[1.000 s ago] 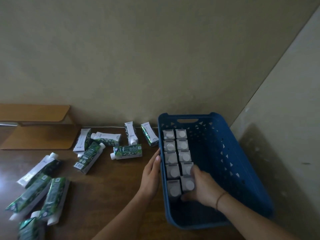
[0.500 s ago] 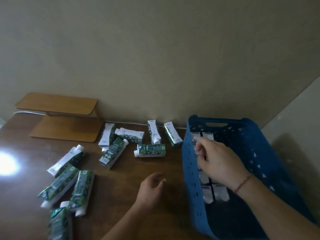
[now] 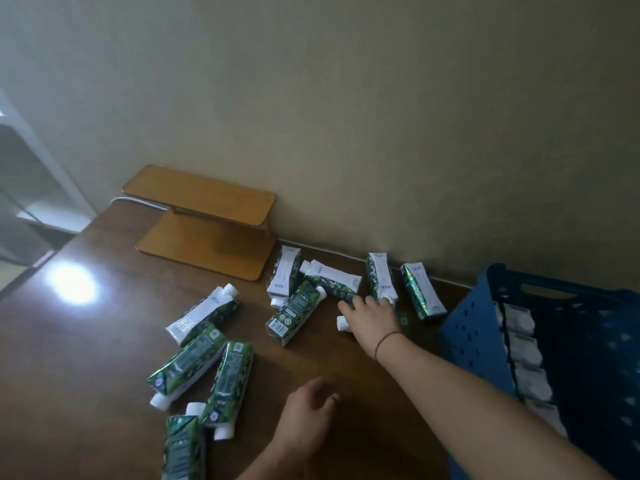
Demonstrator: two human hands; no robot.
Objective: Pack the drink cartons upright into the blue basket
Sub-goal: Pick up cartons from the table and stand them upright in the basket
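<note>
The blue basket (image 3: 474, 332) stands at the right edge of the view, with a row of upright white-topped cartons (image 3: 521, 344) along its left wall. Several green-and-white drink cartons lie flat on the brown table, among them one (image 3: 294, 311) left of my right hand and one (image 3: 420, 294) near the basket. My right hand (image 3: 372, 315) reaches out flat over a lying carton; only that carton's white cap (image 3: 342, 323) and a green corner show. My left hand (image 3: 308, 415) hovers low near me, fingers loosely curled, holding nothing.
A two-tier wooden stand (image 3: 204, 223) sits against the beige wall at the back left. More cartons (image 3: 207, 365) lie in a cluster at the front left. A bright glare (image 3: 72, 284) marks the table near its left edge.
My right hand left the basket and reached left onto a lying carton. My left hand came off the basket's side and drew back. The view swung left.
</note>
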